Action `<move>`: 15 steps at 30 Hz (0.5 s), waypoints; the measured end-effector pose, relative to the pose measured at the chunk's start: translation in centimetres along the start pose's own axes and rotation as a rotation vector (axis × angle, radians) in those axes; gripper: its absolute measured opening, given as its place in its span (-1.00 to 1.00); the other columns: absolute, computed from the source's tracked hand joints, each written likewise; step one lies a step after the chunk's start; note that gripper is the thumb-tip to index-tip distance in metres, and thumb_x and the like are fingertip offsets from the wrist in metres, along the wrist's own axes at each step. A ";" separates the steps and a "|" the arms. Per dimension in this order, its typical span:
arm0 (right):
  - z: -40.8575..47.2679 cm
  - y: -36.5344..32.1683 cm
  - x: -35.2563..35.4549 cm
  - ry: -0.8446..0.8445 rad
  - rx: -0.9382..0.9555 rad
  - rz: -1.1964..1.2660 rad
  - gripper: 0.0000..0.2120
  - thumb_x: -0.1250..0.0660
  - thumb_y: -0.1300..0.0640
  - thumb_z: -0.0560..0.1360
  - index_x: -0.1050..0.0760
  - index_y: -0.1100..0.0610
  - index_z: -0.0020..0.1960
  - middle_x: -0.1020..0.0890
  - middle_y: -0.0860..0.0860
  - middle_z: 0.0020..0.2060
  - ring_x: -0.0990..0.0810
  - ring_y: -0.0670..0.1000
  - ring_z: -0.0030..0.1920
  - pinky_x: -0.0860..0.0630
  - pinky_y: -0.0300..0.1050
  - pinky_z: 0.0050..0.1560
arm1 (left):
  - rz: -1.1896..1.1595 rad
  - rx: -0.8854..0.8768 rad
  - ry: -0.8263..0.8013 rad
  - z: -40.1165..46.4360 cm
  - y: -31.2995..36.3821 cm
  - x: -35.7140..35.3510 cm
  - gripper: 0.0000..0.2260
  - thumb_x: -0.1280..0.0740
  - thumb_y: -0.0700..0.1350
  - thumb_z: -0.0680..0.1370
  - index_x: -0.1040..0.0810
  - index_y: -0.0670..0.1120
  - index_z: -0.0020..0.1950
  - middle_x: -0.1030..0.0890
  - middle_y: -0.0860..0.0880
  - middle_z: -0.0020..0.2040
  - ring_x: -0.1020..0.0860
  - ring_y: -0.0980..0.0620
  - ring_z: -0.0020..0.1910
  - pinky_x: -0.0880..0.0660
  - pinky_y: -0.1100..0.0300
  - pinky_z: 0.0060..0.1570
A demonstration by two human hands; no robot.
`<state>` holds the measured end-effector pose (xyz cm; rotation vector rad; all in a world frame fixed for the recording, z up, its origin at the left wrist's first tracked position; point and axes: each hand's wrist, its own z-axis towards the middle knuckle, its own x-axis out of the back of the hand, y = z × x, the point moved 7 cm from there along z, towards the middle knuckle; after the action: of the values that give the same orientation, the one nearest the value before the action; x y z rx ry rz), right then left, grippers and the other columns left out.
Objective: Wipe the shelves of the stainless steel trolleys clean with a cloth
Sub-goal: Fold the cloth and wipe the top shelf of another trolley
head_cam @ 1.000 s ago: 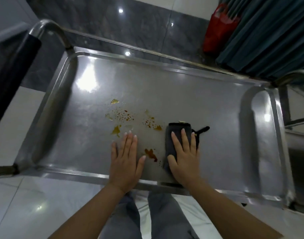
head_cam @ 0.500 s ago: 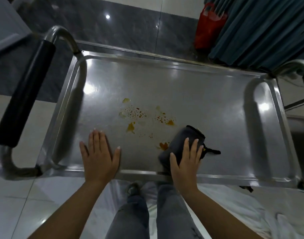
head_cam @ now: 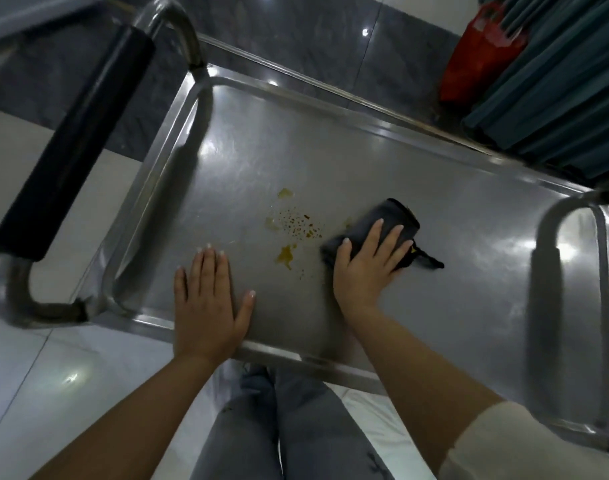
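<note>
A dark folded cloth [head_cam: 382, 230], a thin strap trailing from its right end, is pressed flat by the right hand [head_cam: 367, 265], fingers straight, mid-shelf toward the near edge of the steel trolley shelf [head_cam: 452, 237]. Orange-brown stains [head_cam: 292, 233] are seen just left. The left hand [head_cam: 208, 306] is laid flat, holding nothing, at the near edge.

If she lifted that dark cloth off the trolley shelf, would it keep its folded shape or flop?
The cloth would probably flop: it is soft, folded fabric with a loose strap trailing out. It looks light, flattened under her right hand. On the smooth steel shelf it likely slides easily when pushed.
</note>
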<state>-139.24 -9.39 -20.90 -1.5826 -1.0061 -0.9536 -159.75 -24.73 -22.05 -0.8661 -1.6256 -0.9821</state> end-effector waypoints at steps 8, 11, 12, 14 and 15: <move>9.1 -4.4 0.1 -0.061 0.350 -0.045 -0.33 -0.02 -0.17 0.47 -0.04 -0.03 0.54 0.06 0.01 0.56 0.21 0.11 0.53 0.17 0.22 0.48 | -0.013 0.016 -0.034 0.0 -0.1 -0.1 -0.29 0.09 0.26 0.57 -0.05 -0.21 0.56 -0.05 -0.20 0.57 0.03 -0.12 0.56 0.02 -0.18 0.50; 11.8 -5.6 0.4 -0.082 0.492 -0.026 -0.36 -0.02 -0.27 0.49 -0.10 -0.08 0.52 0.00 -0.03 0.56 0.17 0.07 0.54 0.13 0.21 0.48 | -0.016 0.020 -0.037 0.0 -0.1 -0.1 -0.30 0.08 0.25 0.58 -0.07 -0.21 0.55 -0.07 -0.21 0.56 0.01 -0.12 0.56 0.00 -0.19 0.49; 12.7 -6.1 0.5 -0.089 0.535 -0.022 -0.36 -0.04 -0.30 0.49 -0.12 -0.09 0.51 -0.02 -0.03 0.55 0.16 0.07 0.54 0.13 0.20 0.49 | -0.015 0.023 -0.039 0.0 -0.1 -0.2 -0.30 0.07 0.25 0.58 -0.07 -0.21 0.55 -0.07 -0.20 0.56 0.01 -0.12 0.56 0.00 -0.19 0.49; 14.5 -7.5 0.7 -0.117 0.643 -0.051 -0.36 -0.09 -0.29 0.47 -0.16 -0.08 0.50 -0.06 -0.02 0.55 0.13 0.09 0.54 0.10 0.22 0.49 | -0.002 0.029 -0.042 0.0 -0.2 -0.4 -0.31 0.06 0.25 0.59 -0.06 -0.20 0.56 -0.07 -0.20 0.56 0.02 -0.12 0.56 0.01 -0.18 0.49; 15.3 -8.3 0.8 -0.143 0.704 -0.065 -0.34 -0.09 -0.27 0.45 -0.18 -0.06 0.49 -0.08 0.00 0.54 0.10 0.11 0.54 0.07 0.23 0.48 | 0.003 0.029 -0.043 0.0 -0.2 -0.5 -0.31 0.05 0.25 0.59 -0.06 -0.20 0.56 -0.07 -0.20 0.57 0.02 -0.12 0.56 0.02 -0.18 0.49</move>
<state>-145.09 7.00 -20.52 -1.0343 -1.3184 -0.4441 -159.83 -24.86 -22.61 -0.8749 -1.6706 -0.9418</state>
